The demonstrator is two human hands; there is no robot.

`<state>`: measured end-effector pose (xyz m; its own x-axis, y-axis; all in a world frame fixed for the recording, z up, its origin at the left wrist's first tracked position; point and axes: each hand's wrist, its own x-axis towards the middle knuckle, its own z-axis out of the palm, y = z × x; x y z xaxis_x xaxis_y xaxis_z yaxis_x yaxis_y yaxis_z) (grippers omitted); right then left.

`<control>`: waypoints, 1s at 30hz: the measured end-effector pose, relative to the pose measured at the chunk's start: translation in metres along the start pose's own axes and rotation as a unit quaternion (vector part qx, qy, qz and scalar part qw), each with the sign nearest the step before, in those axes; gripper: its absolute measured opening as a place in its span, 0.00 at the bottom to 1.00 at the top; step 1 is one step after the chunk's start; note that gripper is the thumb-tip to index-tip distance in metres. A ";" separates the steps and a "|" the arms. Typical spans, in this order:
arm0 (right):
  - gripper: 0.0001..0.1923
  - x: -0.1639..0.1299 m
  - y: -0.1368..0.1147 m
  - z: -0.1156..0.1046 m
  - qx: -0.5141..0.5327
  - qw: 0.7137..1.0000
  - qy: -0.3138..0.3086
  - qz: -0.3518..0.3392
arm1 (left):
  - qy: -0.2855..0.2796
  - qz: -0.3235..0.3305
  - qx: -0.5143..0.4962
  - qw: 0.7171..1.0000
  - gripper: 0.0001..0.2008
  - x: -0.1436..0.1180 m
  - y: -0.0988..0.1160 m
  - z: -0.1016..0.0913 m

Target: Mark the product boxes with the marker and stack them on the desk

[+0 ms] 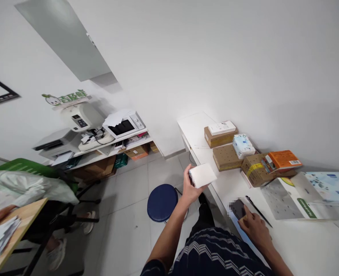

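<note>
Both hands were occupied at the white desk (327,245).
Left hand (190,186) was clamped around a white pack (204,174), held up near the desk's edge, right of a blue stool (162,203) in view. Right hand (256,229) was closed on a dark phone-like object (238,209); its contact with the desktop could not be told. A black pen (258,210) lay just beside.

Tilted white box (203,175), dark phone (237,209)
</note>
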<state>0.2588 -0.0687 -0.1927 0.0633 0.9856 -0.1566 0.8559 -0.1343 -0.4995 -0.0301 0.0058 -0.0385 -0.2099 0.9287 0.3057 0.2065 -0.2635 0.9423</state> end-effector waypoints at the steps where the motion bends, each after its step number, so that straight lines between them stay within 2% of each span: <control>1: 0.35 -0.002 0.005 0.008 -0.043 0.999 0.002 -0.001 | -0.005 -0.003 -0.001 1.000 0.53 -0.001 0.000 -0.001; 4: 0.32 -0.009 0.017 0.027 -0.103 0.995 0.013 -0.012 | -0.032 -0.023 0.014 0.999 0.52 -0.004 -0.001 -0.005; 6: 0.30 -0.013 0.020 0.032 -0.119 0.992 0.027 -0.016 | -0.058 -0.044 0.038 0.997 0.52 -0.004 0.000 -0.008; 8: 0.28 -0.011 0.016 0.027 -0.133 0.991 0.031 0.001 | -0.094 -0.062 0.066 0.991 0.51 -0.004 0.003 -0.009; 10: 0.30 -0.004 0.003 0.012 -0.119 0.993 0.012 0.016 | -0.156 -0.070 0.102 0.980 0.50 -0.003 0.007 -0.008; 12: 0.34 0.006 -0.019 -0.010 -0.052 0.998 -0.021 -0.008 | -0.252 -0.065 0.157 0.953 0.50 -0.003 0.011 -0.002; 15: 0.40 0.016 -0.060 -0.045 0.084 0.986 -0.080 -0.117 | -0.404 -0.041 0.236 0.883 0.51 -0.008 0.012 0.011; 17: 0.44 0.017 -0.085 -0.059 0.122 0.971 -0.128 -0.162 | -0.459 -0.027 0.258 0.849 0.52 -0.012 0.009 0.019; 20: 0.46 0.015 -0.110 -0.062 0.124 0.965 -0.173 -0.152 | -0.486 -0.018 0.270 0.831 0.53 -0.012 0.004 0.025; 22: 0.45 0.016 -0.117 -0.055 0.133 0.969 -0.160 -0.133 | -0.499 -0.009 0.279 0.821 0.52 -0.006 0.004 0.026; 26: 0.42 0.026 -0.122 -0.046 0.188 0.966 -0.106 -0.140 | -0.518 0.024 0.291 0.804 0.50 0.013 0.015 0.028; 28: 0.39 0.035 -0.123 -0.049 0.213 0.966 -0.061 -0.137 | -0.498 0.048 0.306 0.810 0.50 0.023 0.023 0.031; 30: 0.38 0.046 -0.124 -0.056 0.232 0.966 -0.006 -0.118 | -0.447 0.086 0.303 0.837 0.50 0.032 0.029 0.033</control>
<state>0.1839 -0.0007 -0.0905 -0.1130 0.9936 -0.0008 0.5244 0.0590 -0.8494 0.0010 0.0368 -0.0054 0.6153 0.7867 -0.0497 0.6646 -0.4838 0.5694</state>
